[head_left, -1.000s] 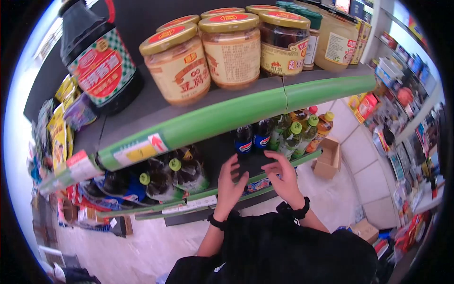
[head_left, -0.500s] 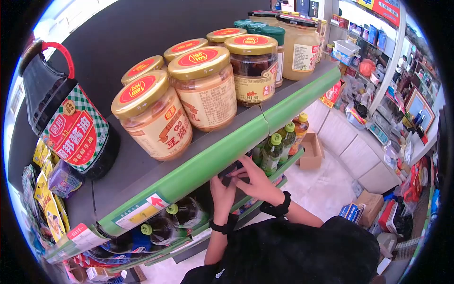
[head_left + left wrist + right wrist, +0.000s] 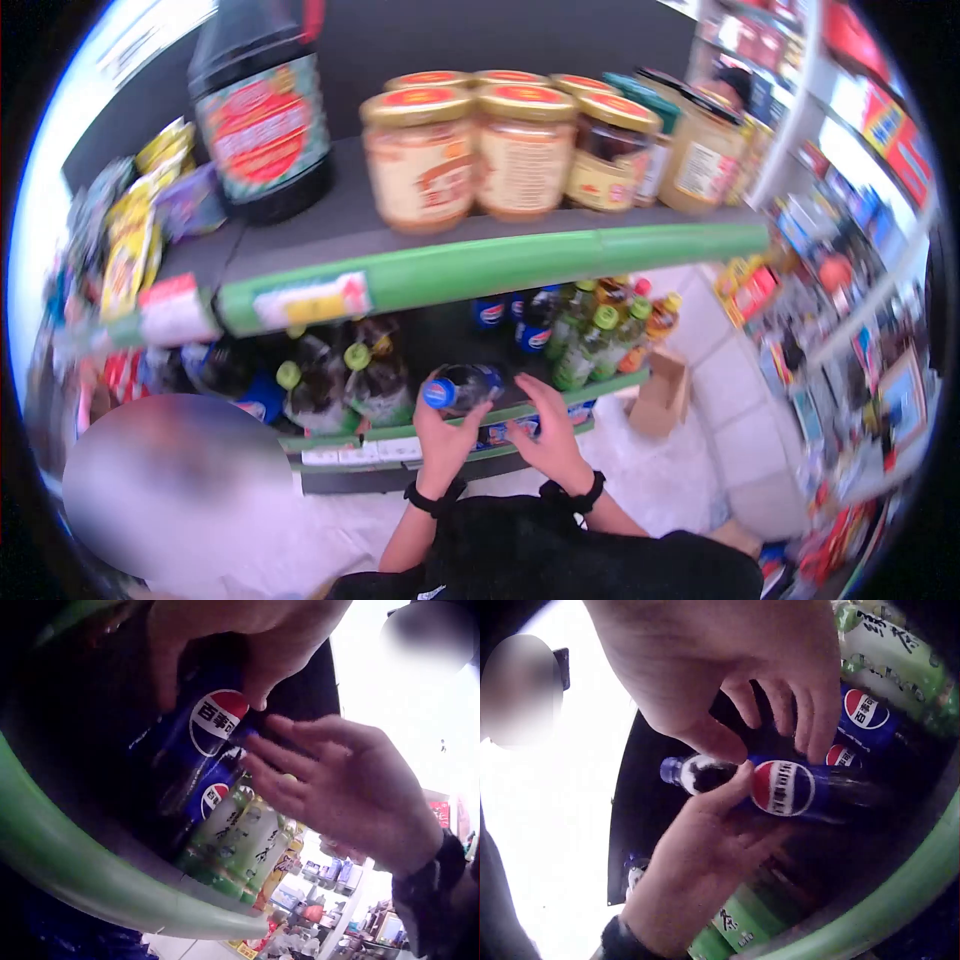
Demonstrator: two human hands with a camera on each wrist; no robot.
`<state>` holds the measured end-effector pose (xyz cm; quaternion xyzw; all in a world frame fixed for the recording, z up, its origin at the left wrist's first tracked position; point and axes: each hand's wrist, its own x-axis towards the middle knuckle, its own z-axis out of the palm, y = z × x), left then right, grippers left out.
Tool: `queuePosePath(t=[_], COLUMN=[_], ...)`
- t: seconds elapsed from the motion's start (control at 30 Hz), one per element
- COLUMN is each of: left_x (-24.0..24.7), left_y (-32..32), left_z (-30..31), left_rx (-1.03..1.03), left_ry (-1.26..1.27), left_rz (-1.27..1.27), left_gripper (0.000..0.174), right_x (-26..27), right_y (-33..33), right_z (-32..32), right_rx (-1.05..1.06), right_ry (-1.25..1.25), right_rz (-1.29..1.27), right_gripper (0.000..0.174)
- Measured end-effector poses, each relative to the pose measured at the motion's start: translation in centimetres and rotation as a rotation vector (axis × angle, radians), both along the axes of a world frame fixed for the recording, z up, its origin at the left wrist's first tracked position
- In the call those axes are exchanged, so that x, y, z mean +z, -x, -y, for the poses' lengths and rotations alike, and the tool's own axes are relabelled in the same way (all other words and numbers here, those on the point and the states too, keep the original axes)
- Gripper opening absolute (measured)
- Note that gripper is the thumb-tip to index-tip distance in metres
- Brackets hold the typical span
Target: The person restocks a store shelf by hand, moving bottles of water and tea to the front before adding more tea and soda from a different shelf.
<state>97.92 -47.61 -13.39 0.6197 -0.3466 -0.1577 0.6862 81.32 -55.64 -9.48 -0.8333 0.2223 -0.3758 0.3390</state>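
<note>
My left hand (image 3: pixel 445 440) holds a Pepsi bottle (image 3: pixel 472 388) lying nearly sideways over the lower shelf, its blue cap to the left. In the right wrist view, the left thumb lies across the bottle (image 3: pixel 784 789) beside its round logo, and the other fingers are partly hidden beneath. My right hand (image 3: pixel 548 440) is beside the bottle's other end with its fingers spread. From the left wrist side, that right hand (image 3: pixel 341 780) shows relaxed fingers with nothing between them. More Pepsi bottles (image 3: pixel 535 325) stand behind on the lower shelf.
The upper shelf's green edge (image 3: pixel 480 262) runs above the hands, with jars (image 3: pixel 425 165) and a soy sauce bottle (image 3: pixel 262 130) on top. Green-capped drink bottles (image 3: pixel 590 350) stand to the right, larger bottles (image 3: pixel 375 385) to the left. A cardboard box (image 3: pixel 660 392) is on the floor.
Both hands were empty over the lower shelf, then reached together, partly hidden, under the upper shelf's edge. Now the left hand holds a Pepsi bottle and the right is apart from it.
</note>
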Motion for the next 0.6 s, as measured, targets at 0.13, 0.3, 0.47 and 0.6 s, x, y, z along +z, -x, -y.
queuePosePath(t=[0.13,0.3,0.47,0.6], left_x=[3.0,0.0,-1.3,-2.5], left_y=[3.7,8.6,14.8,20.1], left_z=[-6.2,-14.2,-21.7,-27.7], left_rx=[0.123,0.226,0.491,0.722], left_ry=[-0.018,-0.038,-0.254,-0.258], left_rz=[0.106,0.092,-0.036,-0.123], left_gripper=[0.073,0.075,0.067,0.065], right_x=[-1.5,-5.1,-8.5,-9.7], right_y=[1.1,0.5,-0.4,0.8], right_z=[-1.4,-4.8,-10.4,-16.2], right_rx=[0.107,0.557,0.980,1.229], right_ry=[0.090,-0.078,-0.243,-0.220], right_rz=[-0.095,-0.209,-0.385,-0.473], right_gripper=[0.073,0.081,0.073,0.064])
